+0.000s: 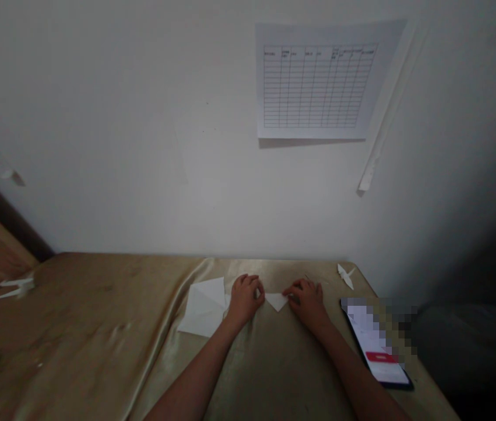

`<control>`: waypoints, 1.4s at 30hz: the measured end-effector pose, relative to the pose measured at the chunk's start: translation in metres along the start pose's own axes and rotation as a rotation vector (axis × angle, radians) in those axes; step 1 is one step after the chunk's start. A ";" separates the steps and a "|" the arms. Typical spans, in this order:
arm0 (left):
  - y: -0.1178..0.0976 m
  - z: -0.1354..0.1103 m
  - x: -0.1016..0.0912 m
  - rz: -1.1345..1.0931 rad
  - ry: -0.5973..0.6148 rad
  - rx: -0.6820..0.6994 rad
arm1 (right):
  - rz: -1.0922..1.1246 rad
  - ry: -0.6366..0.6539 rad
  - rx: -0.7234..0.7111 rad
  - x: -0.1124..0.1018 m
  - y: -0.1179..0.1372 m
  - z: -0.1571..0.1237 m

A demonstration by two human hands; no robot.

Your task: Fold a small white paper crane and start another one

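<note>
A small white paper folded into a downward-pointing triangle (276,300) lies on the tan cloth-covered table (99,327) between my two hands. My left hand (244,298) rests at the triangle's left corner with its fingers curled in, pinching that edge. My right hand (306,299) presses on the right corner, fingers bent and close together. Just left of my left hand lies a stack of white paper sheets (204,309), partly under that hand.
A phone (377,345) with a lit screen lies at the right of the table, near its edge. A folded paper crane (345,275) sits at the back right corner. More white paper shapes (15,287) lie at far left. A printed table sheet (318,82) hangs on the wall.
</note>
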State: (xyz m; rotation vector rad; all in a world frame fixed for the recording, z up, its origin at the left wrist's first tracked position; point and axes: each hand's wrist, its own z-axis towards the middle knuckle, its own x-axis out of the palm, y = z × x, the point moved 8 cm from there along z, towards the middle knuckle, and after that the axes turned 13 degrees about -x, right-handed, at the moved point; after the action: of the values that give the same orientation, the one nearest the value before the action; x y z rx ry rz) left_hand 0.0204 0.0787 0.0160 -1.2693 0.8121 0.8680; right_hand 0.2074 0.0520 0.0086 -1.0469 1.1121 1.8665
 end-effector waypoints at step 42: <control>0.004 0.002 0.011 -0.028 0.124 0.138 | 0.069 0.001 -0.056 0.009 0.002 -0.005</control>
State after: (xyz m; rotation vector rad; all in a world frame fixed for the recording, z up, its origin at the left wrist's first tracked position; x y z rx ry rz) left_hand 0.0220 0.0821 0.0044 -1.2183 0.9348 0.7041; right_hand 0.2031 0.0479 0.0000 -1.0533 1.1144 1.9618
